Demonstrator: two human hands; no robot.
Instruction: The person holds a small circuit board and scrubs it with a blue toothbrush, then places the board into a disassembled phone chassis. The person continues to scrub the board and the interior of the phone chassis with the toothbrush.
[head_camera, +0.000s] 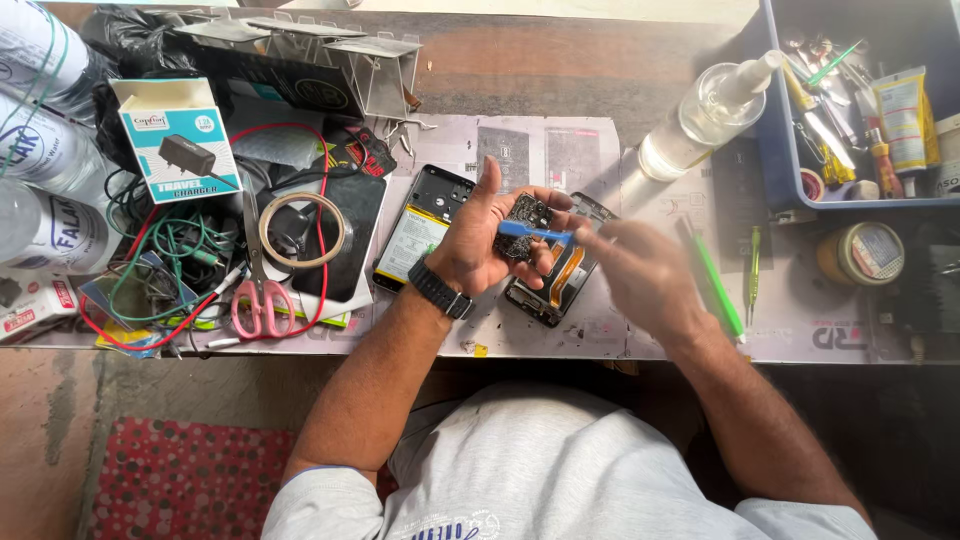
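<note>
Above the middle of the desk (520, 60), the left hand (478, 245) is curled around a small dark circuit board (526, 222), thumb raised, palm turned up; the fingers cover its lower edge, so only part of the board shows. The right hand (640, 275) is smeared by motion blur, and its fingers cannot be separated. It seems to pinch the end of a slim blue tool (530, 231) lying across the board, but the grip itself is too blurred to make out.

Under both hands lies an opened phone frame (560, 285) with an orange flex strip, mostly hidden by them. Just left of it a second opened phone (418, 235) shows its battery, partly covered by the left wrist and its black watch band (439, 288).

Further left sit pink-handled scissors (260, 290), a roll of tape (302, 230) and tangled wires (165, 265). A clear spray bottle (705, 115) lies tilted at the upper right beside a blue tray (765, 150) cut off by the frame's edge. A green stick tool (716, 280) lies just beyond the right hand.
</note>
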